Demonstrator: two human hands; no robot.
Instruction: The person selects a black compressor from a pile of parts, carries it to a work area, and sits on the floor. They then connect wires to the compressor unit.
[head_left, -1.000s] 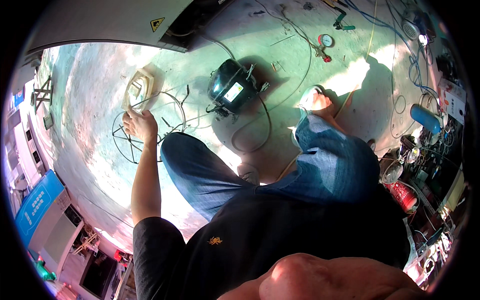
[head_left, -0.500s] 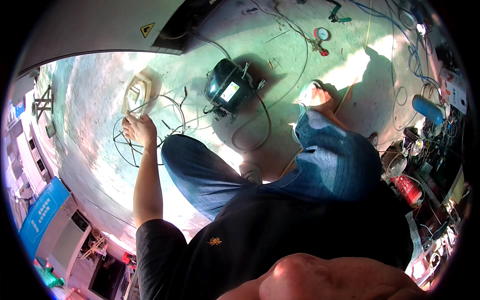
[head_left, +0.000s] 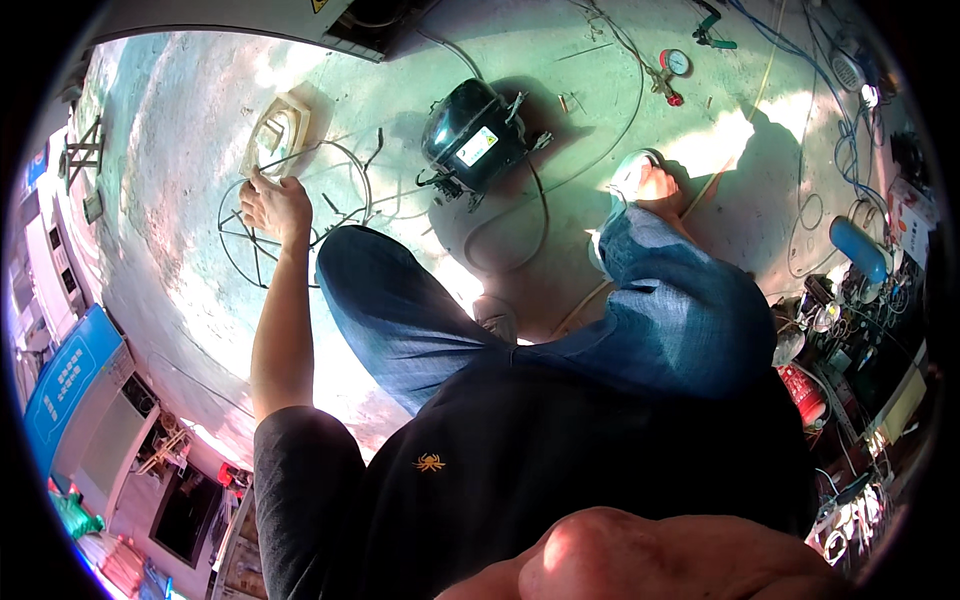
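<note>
My left hand reaches forward on the left, its fingers closed on a thin black wire frame with curved rims and short spokes. Just beyond the fingertips lies a cream, box-like part with a recessed middle. A black compressor with a white label rests on the floor to the right of the frame, a tube trailing from it. Past my bent right leg shows my right hand, beside a pale shoe. My leg and the glare partly cover those fingers, so their grip is unclear.
A grey cabinet edge spans the far left. A pressure gauge with a red-handled valve lies at the far right, near blue hoses. On the right are a blue cylinder, a red bottle and cluttered parts.
The whole scene has shifted upward in view as my head moved. My left hand stays by the wire frame and cream part; no object has clearly moved on the floor.
</note>
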